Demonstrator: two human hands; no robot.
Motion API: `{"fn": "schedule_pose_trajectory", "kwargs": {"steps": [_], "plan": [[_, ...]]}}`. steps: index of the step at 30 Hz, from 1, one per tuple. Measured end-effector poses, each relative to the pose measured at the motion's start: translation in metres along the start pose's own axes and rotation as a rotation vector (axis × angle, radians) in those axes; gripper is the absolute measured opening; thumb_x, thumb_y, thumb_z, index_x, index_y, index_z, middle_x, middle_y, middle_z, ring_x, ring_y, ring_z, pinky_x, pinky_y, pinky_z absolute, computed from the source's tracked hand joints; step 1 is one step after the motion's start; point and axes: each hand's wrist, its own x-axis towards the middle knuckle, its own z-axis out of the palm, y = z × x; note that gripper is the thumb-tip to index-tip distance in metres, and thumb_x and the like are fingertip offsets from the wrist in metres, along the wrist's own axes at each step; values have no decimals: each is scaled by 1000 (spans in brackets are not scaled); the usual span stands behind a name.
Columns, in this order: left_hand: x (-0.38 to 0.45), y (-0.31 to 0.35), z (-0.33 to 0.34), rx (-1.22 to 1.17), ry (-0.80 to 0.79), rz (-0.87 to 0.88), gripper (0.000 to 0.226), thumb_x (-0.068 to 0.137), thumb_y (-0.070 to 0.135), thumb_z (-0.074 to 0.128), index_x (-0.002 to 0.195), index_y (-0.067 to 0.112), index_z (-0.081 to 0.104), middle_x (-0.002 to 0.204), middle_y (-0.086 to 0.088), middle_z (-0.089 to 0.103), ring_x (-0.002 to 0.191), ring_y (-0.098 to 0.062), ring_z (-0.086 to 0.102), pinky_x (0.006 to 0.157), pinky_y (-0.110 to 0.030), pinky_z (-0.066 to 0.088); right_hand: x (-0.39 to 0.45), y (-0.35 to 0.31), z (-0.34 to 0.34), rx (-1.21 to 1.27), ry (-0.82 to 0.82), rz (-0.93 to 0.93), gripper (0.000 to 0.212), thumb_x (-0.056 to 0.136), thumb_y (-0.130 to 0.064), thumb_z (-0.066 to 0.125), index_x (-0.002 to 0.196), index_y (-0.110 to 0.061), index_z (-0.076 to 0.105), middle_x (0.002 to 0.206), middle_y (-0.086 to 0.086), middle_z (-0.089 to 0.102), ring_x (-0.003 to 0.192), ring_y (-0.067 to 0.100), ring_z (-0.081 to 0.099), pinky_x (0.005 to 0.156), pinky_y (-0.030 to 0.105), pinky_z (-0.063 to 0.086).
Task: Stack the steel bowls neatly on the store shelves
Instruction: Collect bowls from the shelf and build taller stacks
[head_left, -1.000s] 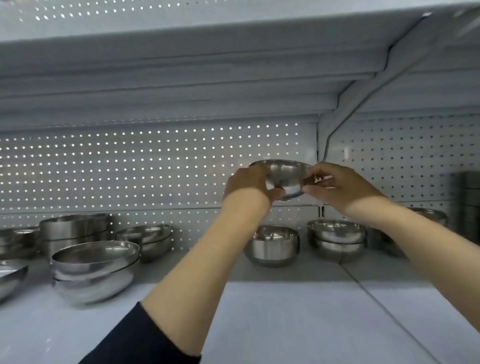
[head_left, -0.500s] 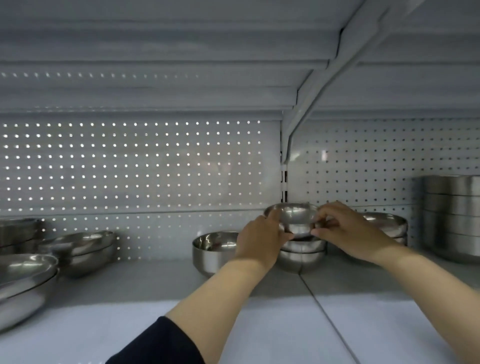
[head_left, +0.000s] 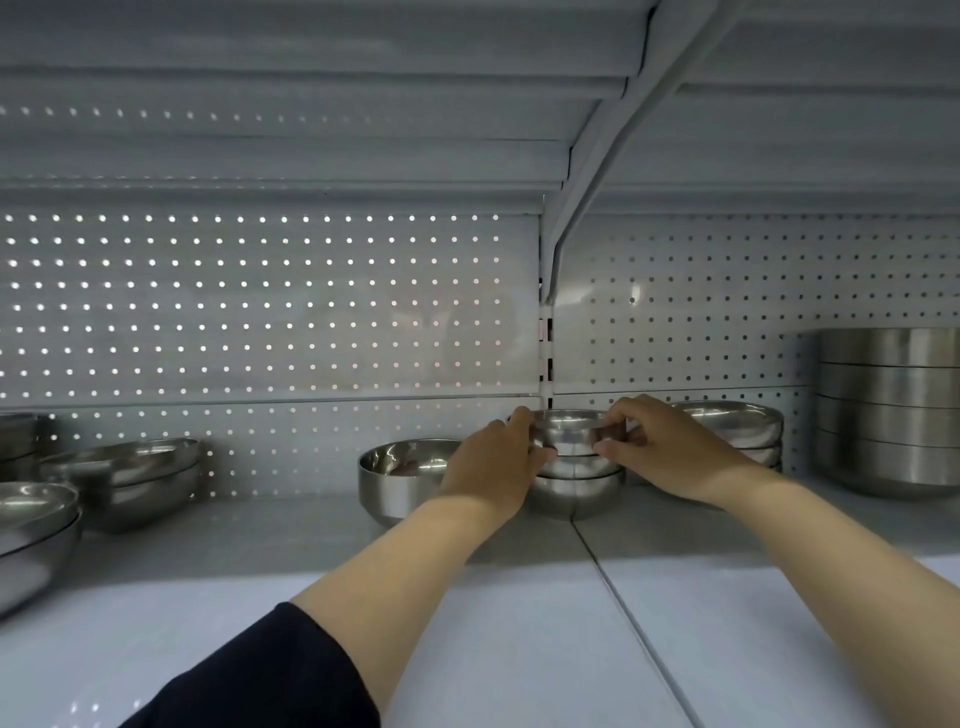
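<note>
A small steel bowl (head_left: 569, 432) sits on top of a stack of two steel bowls (head_left: 574, 491) at the back of the white shelf (head_left: 519, 649), right at the seam between two shelf boards. My left hand (head_left: 493, 465) grips the small bowl's left side. My right hand (head_left: 670, 452) pinches its right rim with fingertips. Both hands are closed on it. A single deeper steel bowl (head_left: 397, 475) stands just left of the stack, partly behind my left hand.
Shallow steel bowls are stacked at the far left (head_left: 130, 475) and at the left edge (head_left: 31, 530). Behind my right hand stands another low stack (head_left: 737, 426). A tall stack of large bowls (head_left: 893, 410) fills the right edge. A pegboard wall and a low upper shelf close in above.
Both hands have lowered the small bowl from mid-air onto the two stacked bowls. The view has shifted rightward, bringing the tall right stack into sight.
</note>
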Motion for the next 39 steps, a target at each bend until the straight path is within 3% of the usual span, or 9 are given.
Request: {"fn": "schedule_pose_trajectory", "kwargs": {"steps": [9, 13, 16, 21, 25, 30, 32, 35, 39], "plan": [[-3, 1, -2, 45, -9, 5, 36, 96, 38, 41, 124, 15, 41, 114, -9, 59, 101, -27, 59, 80, -35, 48, -2, -5, 0, 20, -1, -7, 16, 88, -36, 61, 93, -21, 59, 102, -4, 55, 91, 16, 58, 83, 32, 47], [-9, 8, -13, 67, 18, -32, 39, 95, 35, 46, 127, 13, 43, 123, -10, 52, 112, -27, 53, 90, -35, 46, 2, -5, 1, 10, 9, -26, 14, 86, -39, 62, 87, -27, 56, 98, -7, 56, 89, 12, 57, 75, 28, 47], [-12, 15, -38, 27, 90, -68, 42, 93, 29, 50, 131, 14, 41, 131, -8, 47, 120, -27, 47, 97, -37, 44, 3, -7, 1, -47, 46, -36, 21, 84, -44, 63, 98, -32, 52, 104, -8, 51, 91, 11, 51, 69, 23, 39], [-49, 1, -105, 97, 140, -103, 40, 92, 26, 53, 130, 16, 43, 131, -6, 46, 116, -27, 50, 92, -36, 44, 3, -31, -4, -32, 152, -109, 25, 83, -44, 62, 104, -37, 50, 112, -14, 44, 102, 7, 41, 85, 30, 34], [-125, -54, -161, 243, 253, -115, 42, 88, 25, 58, 128, 17, 48, 130, -4, 49, 113, -26, 53, 93, -33, 41, -5, -91, -6, 68, 88, -239, 20, 81, -41, 64, 92, -49, 49, 111, -19, 44, 101, 9, 47, 83, 30, 41], [-208, -136, -226, 280, 304, -481, 57, 80, 26, 68, 133, 17, 48, 134, -3, 50, 119, -22, 51, 93, -29, 39, -21, -213, 37, 154, -165, -448, 33, 77, -46, 65, 106, -47, 49, 117, -20, 48, 106, 2, 51, 84, 24, 46], [-225, -162, -236, 206, 257, -604, 61, 77, 24, 72, 132, 14, 48, 132, -4, 54, 112, -20, 56, 88, -29, 43, -21, -261, 68, 220, -221, -526, 37, 81, -36, 68, 115, -34, 53, 126, -11, 50, 115, 6, 48, 90, 23, 42], [-235, -197, -236, 33, 201, -670, 49, 71, 14, 76, 116, 11, 56, 102, 6, 65, 79, -7, 60, 66, -22, 47, -19, -325, 115, 210, -259, -604, 38, 84, -29, 66, 120, -24, 56, 126, -3, 55, 113, 9, 49, 92, 24, 40], [-236, -232, -225, -279, 199, -706, 47, 63, 1, 77, 103, 13, 54, 89, 4, 70, 82, -17, 66, 74, -30, 52, -13, -371, 163, 60, -288, -632, 41, 87, -30, 61, 126, -21, 54, 129, 5, 55, 119, 24, 47, 96, 31, 38]]}}
